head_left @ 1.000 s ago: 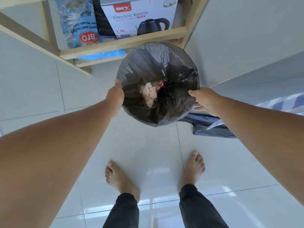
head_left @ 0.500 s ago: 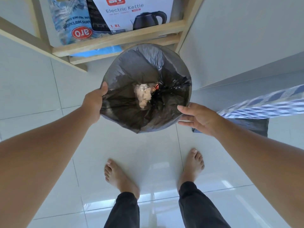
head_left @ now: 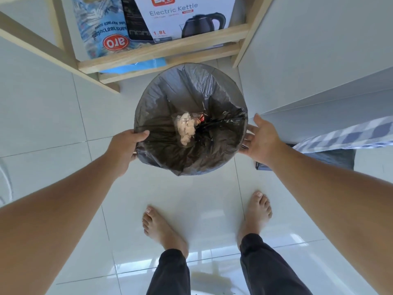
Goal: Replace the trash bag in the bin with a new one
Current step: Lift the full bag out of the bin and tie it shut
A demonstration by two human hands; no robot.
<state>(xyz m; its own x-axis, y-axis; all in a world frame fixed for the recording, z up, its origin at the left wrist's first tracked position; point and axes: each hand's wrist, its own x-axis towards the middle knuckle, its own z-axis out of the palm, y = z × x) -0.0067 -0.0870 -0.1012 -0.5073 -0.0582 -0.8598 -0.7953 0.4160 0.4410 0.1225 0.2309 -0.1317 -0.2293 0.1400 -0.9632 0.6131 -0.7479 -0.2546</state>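
A round bin lined with a dark grey trash bag point(head_left: 187, 90) stands on the white tiled floor in front of my bare feet. Crumpled pale trash in a clear cup point(head_left: 185, 128) lies at the bottom of the bag. My left hand point(head_left: 124, 145) grips the bag's edge at the bin's left rim, thumb over the top. My right hand point(head_left: 262, 139) is spread open at the bin's right rim, fingers apart, holding nothing. A folded dark bag point(head_left: 331, 159) lies on the floor to the right, partly hidden by my right arm.
A wooden shelf point(head_left: 161, 54) stands right behind the bin, holding an electric kettle box point(head_left: 182, 15) and a blue sugar packet point(head_left: 104, 28). A white wall or cabinet point(head_left: 314, 52) closes the right side. A blue checked cloth point(head_left: 348, 135) hangs at the right.
My right hand let go of the bin's right rim and opened beside it. My left hand slid along the rim and closed on the bag's edge. The view shifted down slightly.
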